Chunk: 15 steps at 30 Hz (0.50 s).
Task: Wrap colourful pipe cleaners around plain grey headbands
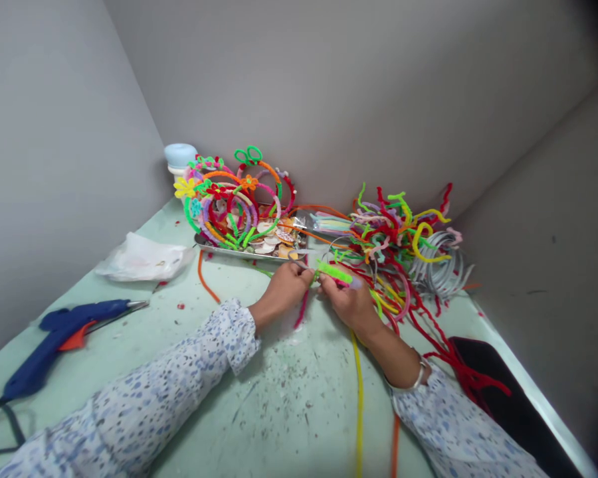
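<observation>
In the head view, my left hand and my right hand meet at the middle of the table, both with fingers closed in a pinch. Between them is a thin headband, partly wrapped in bright green pipe cleaner, with a lilac part beside my right fingers. My left fingertips grip its grey part and the pipe cleaner end; the exact contact is hidden. A dark pink pipe cleaner hangs down just beside my left hand. Just behind my hands stands a metal tray with finished, colourful headbands and flat cut-out pieces.
Loose pipe cleaners and bare silver headbands are piled at the right. A dark phone lies by the right edge. On the left are a blue glue gun, a white plastic bag and a blue-lidded container.
</observation>
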Motion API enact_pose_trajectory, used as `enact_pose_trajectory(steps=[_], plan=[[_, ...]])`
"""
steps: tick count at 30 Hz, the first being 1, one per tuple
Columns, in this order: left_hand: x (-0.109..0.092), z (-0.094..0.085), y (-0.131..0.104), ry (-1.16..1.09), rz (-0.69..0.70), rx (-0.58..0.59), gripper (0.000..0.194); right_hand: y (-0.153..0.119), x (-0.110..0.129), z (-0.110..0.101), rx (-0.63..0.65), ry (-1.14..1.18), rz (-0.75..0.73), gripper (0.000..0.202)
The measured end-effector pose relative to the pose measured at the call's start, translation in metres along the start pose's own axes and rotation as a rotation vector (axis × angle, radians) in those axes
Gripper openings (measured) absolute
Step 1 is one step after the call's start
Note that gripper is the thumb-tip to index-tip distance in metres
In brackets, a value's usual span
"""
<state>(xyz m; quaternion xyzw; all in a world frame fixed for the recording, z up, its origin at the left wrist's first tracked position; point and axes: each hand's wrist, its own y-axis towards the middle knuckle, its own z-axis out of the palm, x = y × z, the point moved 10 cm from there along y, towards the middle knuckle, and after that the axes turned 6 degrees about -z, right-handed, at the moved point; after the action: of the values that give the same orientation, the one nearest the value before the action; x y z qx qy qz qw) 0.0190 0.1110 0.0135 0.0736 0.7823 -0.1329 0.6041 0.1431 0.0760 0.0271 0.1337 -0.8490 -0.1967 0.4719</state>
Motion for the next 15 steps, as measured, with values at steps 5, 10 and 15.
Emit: enact_pose_trajectory(steps=[5, 10, 15], plan=[[-0.002, 0.004, 0.000, 0.010, 0.012, 0.014, 0.025, 0.000, -0.001, 0.000, 0.004, 0.074, 0.019, 0.016], [-0.004, 0.018, 0.003, -0.080, 0.056, 0.194, 0.023, 0.002, -0.006, -0.002, -0.008, 0.184, 0.173, 0.016], [-0.030, -0.002, -0.002, 0.319, 0.269, 0.051, 0.016, 0.003, -0.025, -0.002, -0.055, 0.307, 0.326, 0.020]])
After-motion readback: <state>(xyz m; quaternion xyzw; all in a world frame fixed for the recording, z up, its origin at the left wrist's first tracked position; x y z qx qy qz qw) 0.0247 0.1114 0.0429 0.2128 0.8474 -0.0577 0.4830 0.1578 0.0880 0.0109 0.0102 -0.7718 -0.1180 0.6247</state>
